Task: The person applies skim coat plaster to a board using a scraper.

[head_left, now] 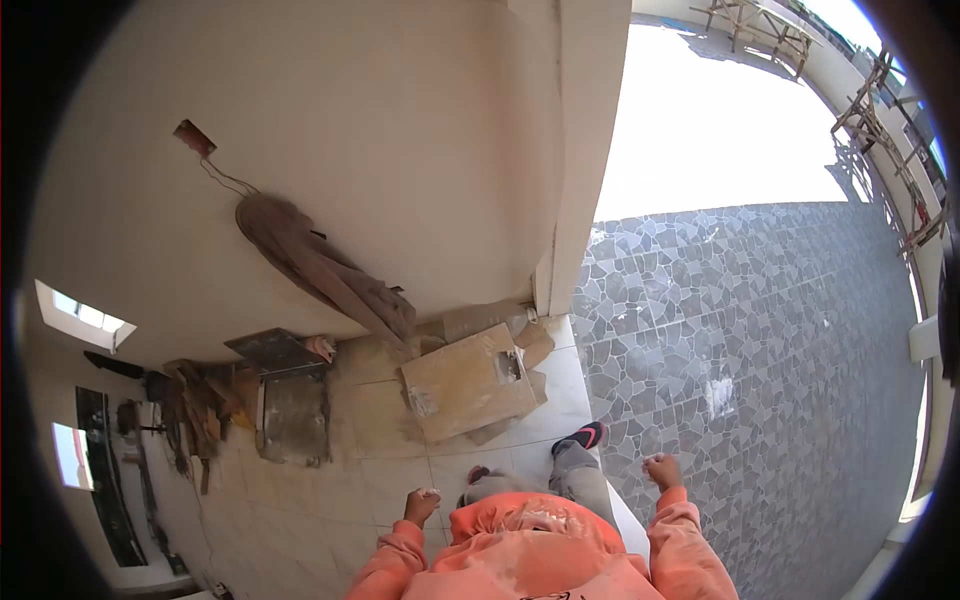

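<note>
My left hand (pixel 422 505) is low in the view, beside the orange sweatshirt (pixel 530 545) I wear. Its fingers are curled in, with nothing visible in them. Out to the other side, over the grey patterned paving, my right hand (pixel 661 470) is closed in a loose fist that also shows nothing held. Both hands have pale dust on the fingers and touch no object. Ahead of my feet, a dusty flattened cardboard sheet (pixel 470 385) lies on the floor, nearest to my left hand.
A brown garment (pixel 310 250) hangs on the wall by wires from an electrical box (pixel 194 138). A dirty square tray or board (pixel 293 415) and a pile of wood and sacks (pixel 200 405) lie along the wall. Past the doorway edge (pixel 580 170) is stone-patterned paving (pixel 730 320); wooden trestles (pixel 765 35) stand outside.
</note>
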The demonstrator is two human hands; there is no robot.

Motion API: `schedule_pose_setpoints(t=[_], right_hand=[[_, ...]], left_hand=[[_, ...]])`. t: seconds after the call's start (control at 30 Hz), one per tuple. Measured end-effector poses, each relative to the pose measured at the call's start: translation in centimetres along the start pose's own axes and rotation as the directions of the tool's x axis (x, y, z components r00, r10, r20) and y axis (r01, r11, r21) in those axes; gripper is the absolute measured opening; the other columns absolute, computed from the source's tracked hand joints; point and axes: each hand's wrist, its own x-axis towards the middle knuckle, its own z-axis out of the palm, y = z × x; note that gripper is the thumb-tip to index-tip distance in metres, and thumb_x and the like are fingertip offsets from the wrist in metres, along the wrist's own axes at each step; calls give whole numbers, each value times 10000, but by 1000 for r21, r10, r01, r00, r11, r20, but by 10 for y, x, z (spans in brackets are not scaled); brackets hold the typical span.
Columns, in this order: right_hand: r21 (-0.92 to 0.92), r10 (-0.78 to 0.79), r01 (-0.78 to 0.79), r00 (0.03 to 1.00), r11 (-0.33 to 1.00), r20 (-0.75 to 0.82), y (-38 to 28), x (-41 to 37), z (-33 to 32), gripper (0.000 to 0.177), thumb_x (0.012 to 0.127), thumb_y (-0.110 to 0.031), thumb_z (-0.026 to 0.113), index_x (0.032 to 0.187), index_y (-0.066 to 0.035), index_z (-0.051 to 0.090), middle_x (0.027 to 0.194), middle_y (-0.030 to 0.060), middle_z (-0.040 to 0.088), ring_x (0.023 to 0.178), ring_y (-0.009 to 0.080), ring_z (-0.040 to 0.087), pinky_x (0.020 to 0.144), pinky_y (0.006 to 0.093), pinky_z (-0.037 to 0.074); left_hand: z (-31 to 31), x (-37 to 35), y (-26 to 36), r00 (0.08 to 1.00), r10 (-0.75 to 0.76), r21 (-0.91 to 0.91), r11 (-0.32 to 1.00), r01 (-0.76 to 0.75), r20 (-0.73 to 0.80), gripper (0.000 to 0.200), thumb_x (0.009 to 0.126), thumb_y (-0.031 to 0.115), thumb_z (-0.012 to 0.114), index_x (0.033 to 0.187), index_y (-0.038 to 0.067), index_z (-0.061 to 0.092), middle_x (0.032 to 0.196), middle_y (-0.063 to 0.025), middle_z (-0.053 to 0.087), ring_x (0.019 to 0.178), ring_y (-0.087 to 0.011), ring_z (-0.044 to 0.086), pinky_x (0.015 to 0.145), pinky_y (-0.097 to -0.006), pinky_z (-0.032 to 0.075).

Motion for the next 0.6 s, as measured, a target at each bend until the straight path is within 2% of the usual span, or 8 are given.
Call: schedule_pose_setpoints(t=[0.03,0.13,0.23,0.33,0.4,0.47,0.5,0.6], right_hand=[[87,85,-90,995,992,57,1,-7,19,170,878,-169,610,882,-14,679,751,79,688,673,163,658,587,310,518],[190,123,-134,990,973,69,-7,-42,68,154,898,-175,596,909,-41,671,776,64,682,679,151,658,546,288,508],[253,116,-131,991,958,72,-13,-77,117,142,901,-158,587,926,-38,656,801,68,683,670,158,657,539,288,509],[286,117,-153,984,946,137,-8,-113,157,136,908,-148,574,920,-36,651,810,72,685,668,157,656,539,285,510],[234,122,-176,966,956,228,-2,-131,177,140,913,-163,611,908,-27,644,757,62,663,635,147,633,517,294,503],[57,188,-203,962,978,198,3,-140,196,159,912,-184,631,896,-27,649,721,56,642,615,150,619,505,298,495],[-23,224,-223,957,974,186,-4,-152,204,217,916,-244,640,891,-30,665,751,61,661,625,144,630,509,312,496],[-333,322,-207,884,920,339,-27,-177,223,363,910,-394,646,909,-33,686,837,71,699,712,171,667,559,314,529]], left_hand=[[-13,-5,-13,1000,-25,-60,998,24,-13,225,827,139,665,951,-49,681,861,-97,699,758,-156,664,696,-289,572],[-49,-10,-47,1000,11,-173,985,-14,-20,207,837,131,657,933,-52,669,821,-74,689,742,-139,654,673,-282,555],[-90,3,-100,998,70,-115,991,-70,-2,210,843,142,655,917,-55,657,782,-58,678,736,-127,647,655,-267,530],[-136,4,-152,984,171,-176,969,-176,-41,205,841,140,653,912,-52,653,754,-52,672,713,-120,639,645,-260,508],[-167,-7,-165,990,83,-161,982,-101,-112,209,833,146,658,921,-43,657,759,-66,680,694,-121,636,649,-262,504],[-191,-19,-177,986,23,-193,980,-56,-167,212,834,159,659,903,-41,658,759,-72,685,694,-117,636,644,-269,504],[-200,-13,-197,980,65,-147,985,-93,-187,233,839,192,667,853,-40,655,745,-82,688,677,-122,640,637,-287,516],[-219,-31,-210,994,-57,-56,997,52,-93,332,854,293,687,807,-33,651,720,-89,683,638,-139,645,628,-304,527]])
